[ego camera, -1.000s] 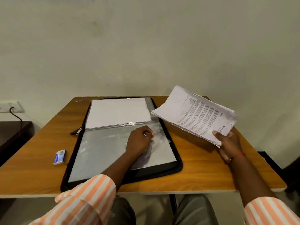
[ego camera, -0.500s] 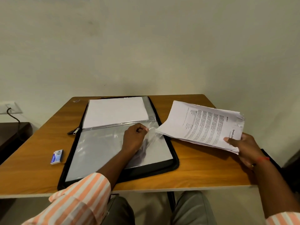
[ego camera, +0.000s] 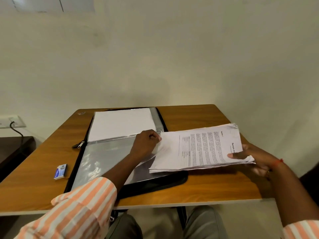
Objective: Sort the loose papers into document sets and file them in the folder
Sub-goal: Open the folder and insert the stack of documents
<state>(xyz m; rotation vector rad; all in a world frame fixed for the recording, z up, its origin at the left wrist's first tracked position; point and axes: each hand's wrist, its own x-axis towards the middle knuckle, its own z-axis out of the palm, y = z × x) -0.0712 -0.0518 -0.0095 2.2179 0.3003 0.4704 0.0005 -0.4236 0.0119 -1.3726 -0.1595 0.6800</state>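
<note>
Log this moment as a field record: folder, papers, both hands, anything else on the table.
folder: open flat on table, black zip edge
upper page: white sheet inside
left hand: pinches clear sleeve edge
right hand: grips paper stack, thumb on top
paper stack: printed, held over folder's right side
other: small blue box left of folder

Single view from the head of a seated person, facing forward and down. Very near to the wooden table (ego camera: pixel 215 187), at its front edge, with the open folder (ego camera: pixel 103 157) around the middle. Wide angle: much wall (ego camera: pixel 172 57) above, knees (ego camera: pixel 203 221) and sleeves (ego camera: pixel 82 207) at the bottom edge.
</note>
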